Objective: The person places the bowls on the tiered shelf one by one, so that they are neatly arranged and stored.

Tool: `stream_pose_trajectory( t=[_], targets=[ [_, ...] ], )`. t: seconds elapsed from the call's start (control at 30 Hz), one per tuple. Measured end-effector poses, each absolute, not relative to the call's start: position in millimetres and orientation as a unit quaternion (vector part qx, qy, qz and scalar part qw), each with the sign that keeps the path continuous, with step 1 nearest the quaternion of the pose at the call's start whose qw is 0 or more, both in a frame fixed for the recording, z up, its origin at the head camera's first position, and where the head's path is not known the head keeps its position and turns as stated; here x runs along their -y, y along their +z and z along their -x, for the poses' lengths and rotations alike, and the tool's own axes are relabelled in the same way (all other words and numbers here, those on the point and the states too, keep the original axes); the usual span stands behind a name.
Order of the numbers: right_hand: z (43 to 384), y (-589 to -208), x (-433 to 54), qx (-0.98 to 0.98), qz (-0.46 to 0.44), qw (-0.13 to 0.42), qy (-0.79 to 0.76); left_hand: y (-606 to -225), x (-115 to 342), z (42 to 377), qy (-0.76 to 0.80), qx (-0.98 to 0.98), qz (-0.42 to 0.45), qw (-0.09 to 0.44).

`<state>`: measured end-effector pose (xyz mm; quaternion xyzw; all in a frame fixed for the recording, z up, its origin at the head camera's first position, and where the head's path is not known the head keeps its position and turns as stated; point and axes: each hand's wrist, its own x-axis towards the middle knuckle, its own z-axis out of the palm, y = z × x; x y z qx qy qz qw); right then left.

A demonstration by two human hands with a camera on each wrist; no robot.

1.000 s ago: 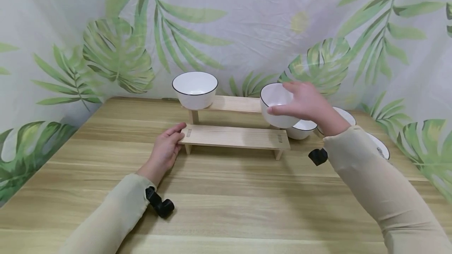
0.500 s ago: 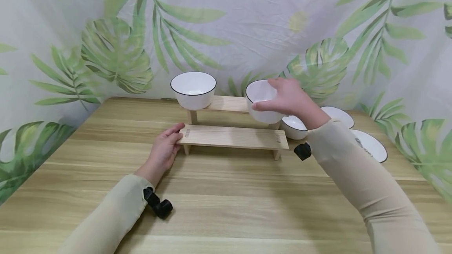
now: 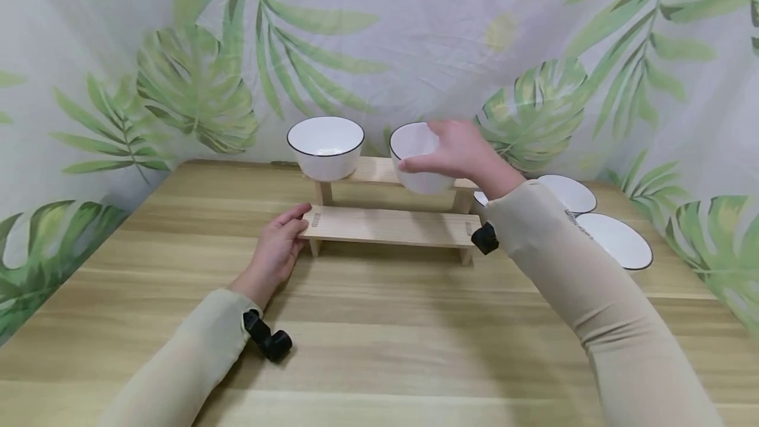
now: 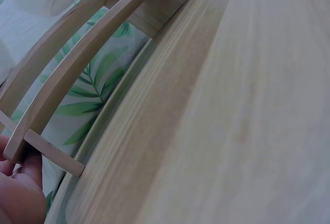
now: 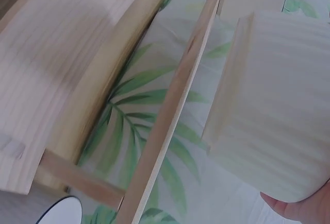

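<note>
A two-tier wooden stand stands on the table. My left hand grips the left end of its lower shelf, thumb on top; the left wrist view shows the fingers beneath that end. My right hand holds a white dark-rimmed bowl, thumb at the near side and fingers over the rim. This bowl is close over the right part of the upper shelf; its base faces the shelf in the right wrist view. A matching bowl sits upright on the upper shelf's left end.
Right of the stand, another white bowl is mostly hidden behind my right forearm. Two white dark-rimmed dishes lie farther right on the wooden table, partly covered by the sleeve. A leaf-print cloth hangs behind the table.
My right hand has carried its bowl leftward and slightly up, from the stand's right end toward the bowl on the upper shelf. My left hand keeps its grip on the lower shelf.
</note>
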<state>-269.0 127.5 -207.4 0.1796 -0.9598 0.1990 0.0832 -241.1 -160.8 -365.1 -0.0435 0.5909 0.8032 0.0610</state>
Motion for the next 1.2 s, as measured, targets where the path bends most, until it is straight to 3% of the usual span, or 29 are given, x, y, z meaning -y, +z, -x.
stream_pose_trajectory(
  t=[1.2],
  targets=[
    [308.6,-221.8,-93.6,0.962,-0.135,0.053,0.231,-365.3,166.1,244.1,0.802,-0.592,0.014,0.079]
  ],
)
